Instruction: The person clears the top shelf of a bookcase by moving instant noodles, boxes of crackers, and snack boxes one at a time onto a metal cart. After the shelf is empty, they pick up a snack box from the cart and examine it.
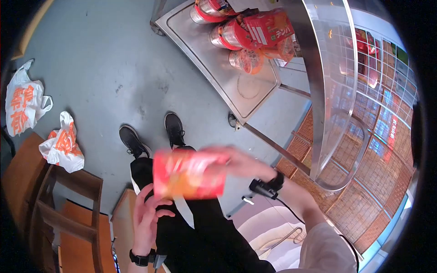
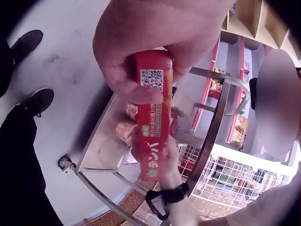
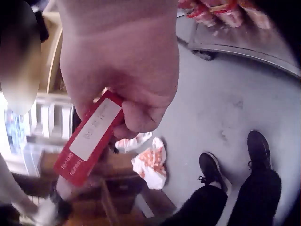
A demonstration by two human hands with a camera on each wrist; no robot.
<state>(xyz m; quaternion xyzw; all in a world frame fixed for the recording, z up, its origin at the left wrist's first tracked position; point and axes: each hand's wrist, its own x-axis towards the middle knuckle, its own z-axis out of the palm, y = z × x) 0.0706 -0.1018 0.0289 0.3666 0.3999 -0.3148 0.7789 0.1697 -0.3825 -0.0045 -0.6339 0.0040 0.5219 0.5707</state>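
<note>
A red and orange cardboard box (image 1: 189, 175), blurred in the head view, is held in front of the lap. My right hand (image 1: 232, 161) grips its right end; in the right wrist view its fingers (image 3: 141, 115) curl round a narrow red side with a white label. At the lower left corner of the box is my left hand (image 1: 148, 214). Seen from the left wrist, a finger (image 2: 150, 95) crosses the box's narrow side beside a QR code, and the near end sits between thumb and fingers. The far end blurs toward the right hand.
A metal cart (image 1: 200, 59) at the upper right carries red-lidded tubs (image 1: 236, 34), a similar red box (image 1: 271, 27) and clear-wrapped packs (image 1: 246, 60). Two white plastic bags (image 1: 25, 104) with orange print lie on the floor at left. A wooden shelf unit (image 1: 68, 204) stands lower left.
</note>
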